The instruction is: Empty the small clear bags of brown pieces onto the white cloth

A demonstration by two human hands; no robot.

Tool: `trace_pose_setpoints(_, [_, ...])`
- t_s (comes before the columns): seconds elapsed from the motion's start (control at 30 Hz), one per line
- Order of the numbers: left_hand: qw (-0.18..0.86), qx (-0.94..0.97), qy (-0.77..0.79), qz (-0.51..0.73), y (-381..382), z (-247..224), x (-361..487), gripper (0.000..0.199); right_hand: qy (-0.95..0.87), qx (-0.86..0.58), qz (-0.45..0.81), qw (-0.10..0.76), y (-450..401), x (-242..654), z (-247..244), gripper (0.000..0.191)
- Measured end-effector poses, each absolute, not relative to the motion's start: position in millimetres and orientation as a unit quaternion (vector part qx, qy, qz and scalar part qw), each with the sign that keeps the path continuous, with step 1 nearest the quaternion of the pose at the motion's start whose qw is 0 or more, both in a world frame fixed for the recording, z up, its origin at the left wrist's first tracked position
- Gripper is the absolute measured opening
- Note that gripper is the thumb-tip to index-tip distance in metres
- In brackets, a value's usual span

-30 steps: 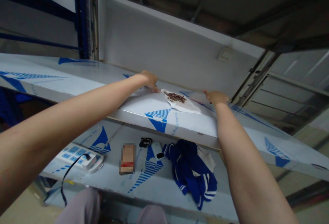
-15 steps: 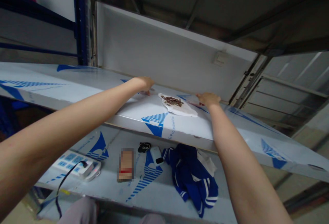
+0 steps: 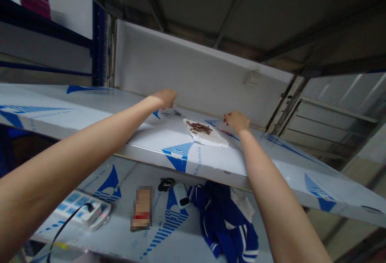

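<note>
On the upper shelf (image 3: 144, 134), covered in blue-printed protective film, lies a white paper (image 3: 214, 137) bearing a heap of small brown pieces (image 3: 200, 128). My left hand (image 3: 165, 97) is bent with curled fingers near the back of the shelf, left of the paper; a small dark, blurry item lies just beside it. To the right of the paper is my right hand (image 3: 237, 120), its fingers bent down close to the film. Whatever either hand may hold is too small or hidden to make out.
The lower shelf holds a power strip (image 3: 81, 210) with a black cable, a pixelated item (image 3: 142, 208), a black item (image 3: 165, 184), a light blue device (image 3: 181, 195) and a blue-and-white garment (image 3: 226, 222). A dark metal shelf (image 3: 187, 13) hangs above.
The whole view has tilted so that the shelf sits lower. My left hand has lifted slightly off the film and its fingers look more closed. My right hand has shifted a little toward the paper.
</note>
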State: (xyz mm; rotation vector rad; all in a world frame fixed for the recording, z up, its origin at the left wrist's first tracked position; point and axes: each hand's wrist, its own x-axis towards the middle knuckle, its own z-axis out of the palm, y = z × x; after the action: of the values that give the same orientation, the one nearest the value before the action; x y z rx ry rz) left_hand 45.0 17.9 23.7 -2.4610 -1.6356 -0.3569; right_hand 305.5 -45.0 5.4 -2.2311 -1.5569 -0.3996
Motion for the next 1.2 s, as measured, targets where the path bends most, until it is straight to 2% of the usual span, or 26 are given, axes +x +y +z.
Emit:
trace_pose_setpoints(0.13, [0.017, -0.828, -0.547, -0.119, 16, 27, 41, 0.019, -0.589, -0.774, -0.109, 0.206, -41, 302, 5, 0.031])
trace_pose_setpoints(0.23, [0.068, -0.821, -0.550, -0.136, 16, 27, 36, 0.019, -0.605, -0.764, -0.100, 0.199, -41, 299, 4, 0.031])
trace_pose_setpoints(0.33, [0.129, -0.801, -0.540, -0.222, 19, 21, 39, 0.026, -0.609, -0.759, -0.101, 0.207, -42, 298, 5, 0.031])
trace_pose_setpoints(0.43, [0.099, -0.789, -0.522, -0.308, 19, 11, 55, 0.034, -0.612, -0.749, -0.084, 0.241, -38, 299, 5, 0.032])
trace_pose_setpoints(0.53, [0.071, -0.803, -0.477, -0.351, 13, 0, 78, 0.034, -0.664, -0.686, -0.007, 0.297, -33, 299, 3, 0.037])
trace_pose_setpoints(0.63, [0.051, -0.838, -0.408, -0.359, 3, -10, 96, 0.032, -0.736, -0.573, 0.111, 0.341, -32, 293, 0, 0.041])
trace_pose_setpoints(0.73, [0.053, -0.854, -0.377, -0.354, -5, -15, 104, 0.033, -0.768, -0.510, 0.174, 0.346, -37, 283, 1, 0.036])
trace_pose_setpoints(0.97, [0.088, -0.867, -0.369, -0.324, -1, -17, 100, 0.034, -0.781, -0.489, 0.177, 0.346, -45, 273, 6, 0.027])
trace_pose_setpoints(1.2, [0.027, -0.899, -0.309, -0.310, -2, -19, 101, 0.028, -0.790, -0.474, 0.184, 0.342, -39, 278, 4, 0.025])
